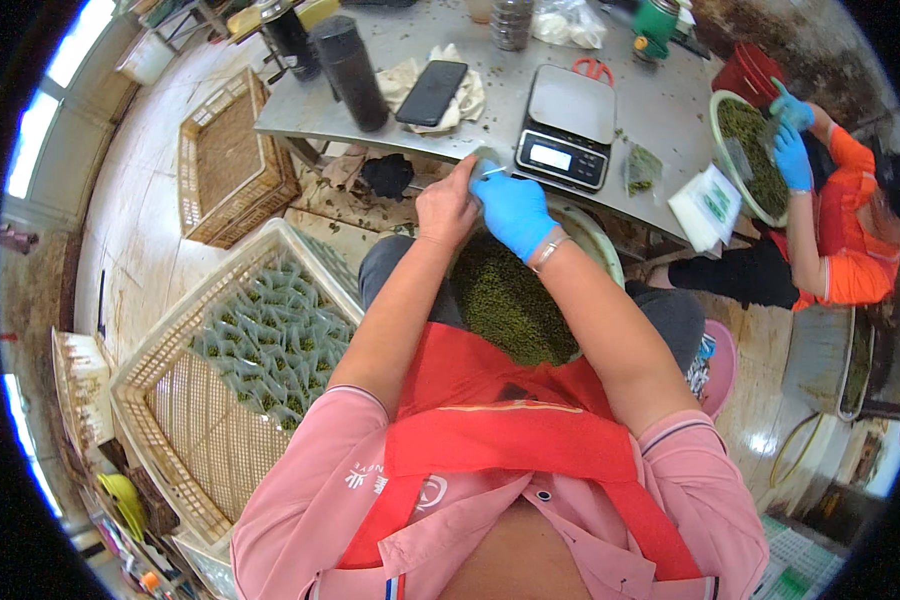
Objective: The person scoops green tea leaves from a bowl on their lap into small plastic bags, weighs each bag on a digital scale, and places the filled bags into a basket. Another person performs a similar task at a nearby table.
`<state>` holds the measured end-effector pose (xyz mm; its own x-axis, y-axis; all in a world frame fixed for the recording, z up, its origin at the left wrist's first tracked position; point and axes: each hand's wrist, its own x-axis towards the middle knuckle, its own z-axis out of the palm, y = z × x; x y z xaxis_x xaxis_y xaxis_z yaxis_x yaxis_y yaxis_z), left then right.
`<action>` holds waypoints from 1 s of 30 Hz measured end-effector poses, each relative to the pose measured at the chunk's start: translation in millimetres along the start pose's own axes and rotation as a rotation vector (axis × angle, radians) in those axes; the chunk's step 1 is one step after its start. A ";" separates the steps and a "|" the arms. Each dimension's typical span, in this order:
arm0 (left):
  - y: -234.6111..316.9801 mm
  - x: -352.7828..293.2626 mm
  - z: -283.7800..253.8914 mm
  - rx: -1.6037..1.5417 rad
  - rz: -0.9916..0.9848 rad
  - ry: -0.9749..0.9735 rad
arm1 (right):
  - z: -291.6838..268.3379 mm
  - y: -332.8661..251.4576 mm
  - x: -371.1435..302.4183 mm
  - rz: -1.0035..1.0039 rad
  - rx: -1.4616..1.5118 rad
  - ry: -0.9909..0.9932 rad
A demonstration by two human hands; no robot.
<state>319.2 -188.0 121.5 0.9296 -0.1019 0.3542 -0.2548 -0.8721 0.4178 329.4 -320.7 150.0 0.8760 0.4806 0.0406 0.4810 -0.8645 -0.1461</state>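
My bare left hand [446, 208] and my blue-gloved right hand [516, 212] meet at the table's near edge. Their fingers are closed together on a small clear plastic bag [486, 158], whose lower part is hidden by the hands. Below them, between my knees, sits a round pale basin [610, 262] full of small green, leafy-looking bits [510, 305]. Just beyond my hands a digital kitchen scale [570, 105] stands on the table with a bare platform. To its right lies a filled clear bag [642, 168] beside a stack of flat printed bags [708, 205].
On the metal table [450, 35] are a black phone [433, 92] on a cloth, a dark tumbler [350, 75] and red-handled scissors [594, 70]. A crate [135, 385] of filled bags [275, 340] stands at my left. A co-worker's gloved hands [792, 155] work over another basin at right.
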 end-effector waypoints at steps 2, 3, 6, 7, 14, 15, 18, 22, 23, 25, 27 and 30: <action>1.5 -1.8 -1.5 -0.038 0.056 0.058 | -0.8 0.9 -3.3 0.036 0.079 0.001; 3.2 0.3 -1.7 -0.045 0.026 0.012 | -2.6 4.2 -6.9 0.055 0.119 0.002; -1.8 -0.7 -3.9 -0.144 -0.176 -0.034 | -39.4 13.9 -37.7 -0.241 0.622 0.362; -3.5 -1.4 -3.8 -0.195 -0.258 -0.031 | -47.8 25.4 -51.9 -0.192 0.846 0.347; -37.5 -4.0 24.2 -0.658 -0.395 0.119 | -31.0 164.0 -100.1 0.408 0.177 0.649; -32.2 -5.7 19.4 -0.631 -0.411 0.107 | -15.0 185.4 -98.3 0.397 0.169 0.630; -22.6 -11.5 4.6 -0.614 -0.450 0.091 | 14.2 241.6 -91.3 0.332 0.285 0.634; -55.3 -37.4 -28.1 -0.848 -0.470 0.222 | -12.7 234.3 -58.2 0.547 0.875 0.831; -50.5 -42.7 -52.7 -0.904 -0.516 0.236 | -18.0 240.0 -57.7 0.388 0.908 0.893; -61.9 -67.8 -97.9 -0.835 -0.631 0.324 | -56.5 176.1 -40.7 0.387 0.674 0.772; -99.7 -91.4 -119.2 -0.572 -0.588 0.431 | -61.4 149.3 -25.2 0.212 0.572 0.801; -135.9 -138.8 -171.6 -0.313 -0.753 0.477 | -27.8 148.3 -3.7 0.032 0.296 0.638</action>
<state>179.0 26.8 159.1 0.6896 0.7025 0.1758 0.2441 -0.4541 0.8568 398.5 -454.8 155.7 0.7827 0.1972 0.5903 0.5042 -0.7570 -0.4157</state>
